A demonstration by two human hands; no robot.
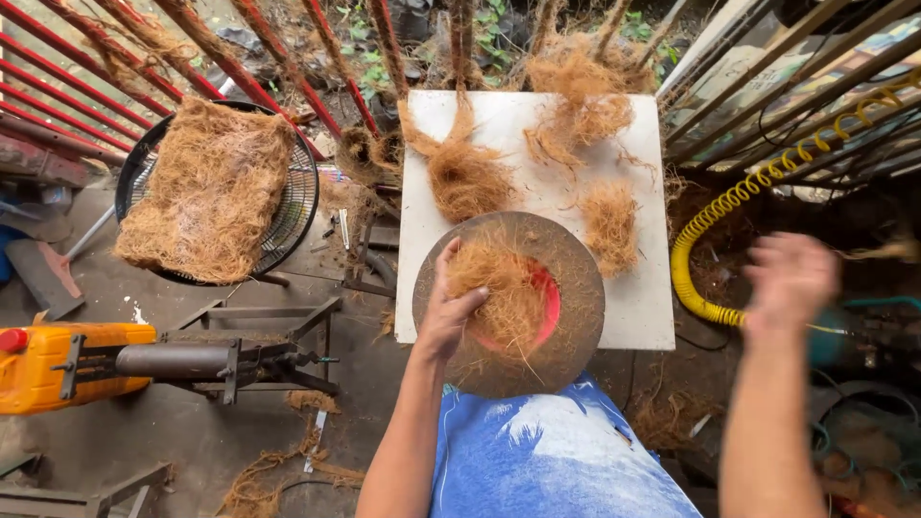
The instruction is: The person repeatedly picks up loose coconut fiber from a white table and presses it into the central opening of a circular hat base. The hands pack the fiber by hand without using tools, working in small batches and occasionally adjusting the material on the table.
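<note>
Left hand presses light, springy fibre into the round mould; right hand blurred, fingers' state unclear; best gathered loosely in clumps.

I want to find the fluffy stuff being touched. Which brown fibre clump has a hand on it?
The clump in the round red-centred dish: the left hand presses on it. The other clumps on the white table lie untouched.

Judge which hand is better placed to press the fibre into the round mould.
Left, probably. The left hand already rests on the fibre in the round mould. The right hand is blurred, raised off to the side near the yellow hose, away from the mould.
</note>
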